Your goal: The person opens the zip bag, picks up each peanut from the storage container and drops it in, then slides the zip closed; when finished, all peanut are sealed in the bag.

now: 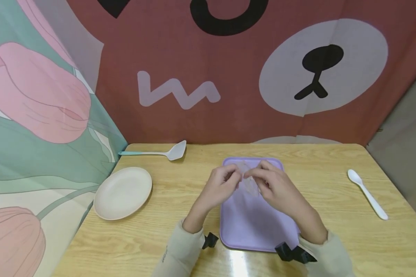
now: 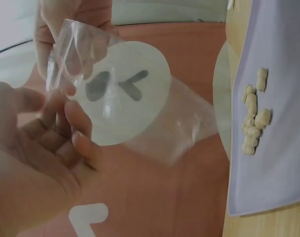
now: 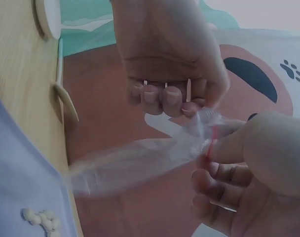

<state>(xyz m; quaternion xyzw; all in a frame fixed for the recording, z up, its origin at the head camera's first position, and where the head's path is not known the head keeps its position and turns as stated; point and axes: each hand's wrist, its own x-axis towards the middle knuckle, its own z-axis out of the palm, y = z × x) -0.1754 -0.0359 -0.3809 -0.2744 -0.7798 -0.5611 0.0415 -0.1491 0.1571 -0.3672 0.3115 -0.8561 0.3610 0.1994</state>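
A clear, thin plastic bag (image 2: 179,123) with a red line (image 3: 212,143) along its mouth hangs above a purple tray (image 1: 253,234). My left hand (image 1: 220,186) pinches the bag's top edge, fingers curled. Close beside it, my right hand (image 1: 279,188) pinches the same edge between thumb and forefinger, with its other fingers bent. Through the film the background shows, and nothing is seen inside the bag. On the tray lie several unshelled peanuts (image 2: 252,111) in a loose cluster; in the head view the hands and bag cover them.
To the left on the wooden table (image 1: 183,184) is a round cream plate (image 1: 123,193). Behind the plate lies a white spatula (image 1: 176,151) with a turquoise handle end. A white spoon (image 1: 369,196) rests at the right. Printed cloth (image 1: 235,123) hangs behind the table.
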